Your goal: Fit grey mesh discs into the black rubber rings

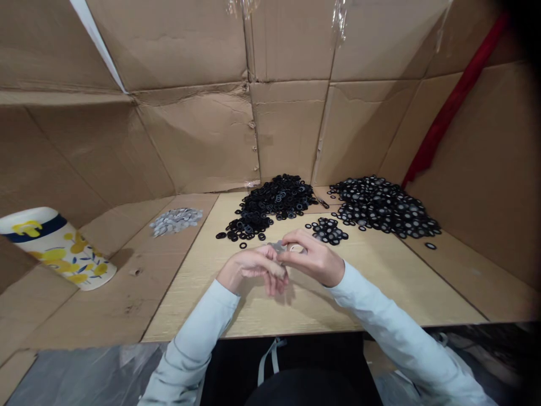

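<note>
My right hand [313, 256] has its thumb and fingers curved around a small pale ring-shaped roll [297, 248], which looks like a roll of tape. Its fingertips meet my left hand [262, 268] just above the table. The left hand is turned sideways, its fingers loosely bent, hanging down and apart, with nothing visible held in them. A small grey piece [276, 246] shows between the two hands; what it is I cannot make out. Behind the hands lie a small pile of black rings with grey centres [327, 230] and a heap of plain black rings [279, 197].
At back right is a large heap of black rings with grey centres [380, 206]. Grey discs [175, 221] lie left of the yellow board [190, 304]. A patterned tumbler [63, 248] stands far left. A small dark tool [322, 201] lies between the heaps. Cardboard walls [291, 129] surround the table.
</note>
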### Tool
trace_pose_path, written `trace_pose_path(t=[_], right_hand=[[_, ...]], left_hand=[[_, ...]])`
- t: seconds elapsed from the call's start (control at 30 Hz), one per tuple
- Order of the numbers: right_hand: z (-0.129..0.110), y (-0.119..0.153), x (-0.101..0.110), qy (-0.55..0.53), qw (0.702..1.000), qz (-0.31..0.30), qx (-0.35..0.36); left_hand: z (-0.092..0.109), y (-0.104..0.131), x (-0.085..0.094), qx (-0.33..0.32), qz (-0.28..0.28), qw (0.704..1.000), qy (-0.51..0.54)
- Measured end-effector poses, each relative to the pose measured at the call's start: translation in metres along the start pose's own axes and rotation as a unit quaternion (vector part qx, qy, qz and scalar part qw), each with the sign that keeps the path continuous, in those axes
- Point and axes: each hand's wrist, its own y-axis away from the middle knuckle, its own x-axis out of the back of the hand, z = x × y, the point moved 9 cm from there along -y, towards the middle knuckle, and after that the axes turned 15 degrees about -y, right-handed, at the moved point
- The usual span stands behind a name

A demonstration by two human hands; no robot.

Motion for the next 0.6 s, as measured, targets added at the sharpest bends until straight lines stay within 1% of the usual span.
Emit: trace_pose_path(t=[0.07, 0.13, 0.2, 0.27, 0.33, 0.43, 0.53, 0.6], right_hand=[[-0.007, 0.003, -0.004, -0.007, 1.000, -0.008, 0.003], [-0.011, 0.006, -0.009, -0.020, 1.000, -0.021, 0.000], [-0.013, 0.007, -0.014, -0.024, 0.999, -0.044, 0.006], [-0.015, 0.009, -0.017, -0.030, 0.997, -0.072, 0.018], [-0.013, 0.011, -0.019, -0.061, 0.994, -0.090, 0.013], [-0.007, 0.014, -0.019, -0.131, 0.988, -0.084, -0.022], [0.007, 0.018, -0.019, -0.157, 0.983, -0.035, -0.093], [0.024, 0.023, -0.021, -0.162, 0.971, 0.011, -0.175]], left_hand=[[-0.003, 0.006, -0.006, 0.051, -0.048, 0.995, -0.070], [-0.003, 0.010, -0.010, 0.089, -0.081, 0.985, -0.125], [-0.003, 0.014, -0.011, 0.116, -0.094, 0.974, -0.169], [0.000, 0.017, -0.009, 0.128, -0.088, 0.969, -0.194], [0.005, 0.018, -0.004, 0.125, -0.062, 0.970, -0.201], [0.012, 0.019, 0.009, 0.116, 0.011, 0.969, -0.217], [0.018, 0.019, 0.020, 0.093, 0.084, 0.960, -0.251], [0.021, 0.017, 0.024, 0.072, 0.118, 0.952, -0.275]])
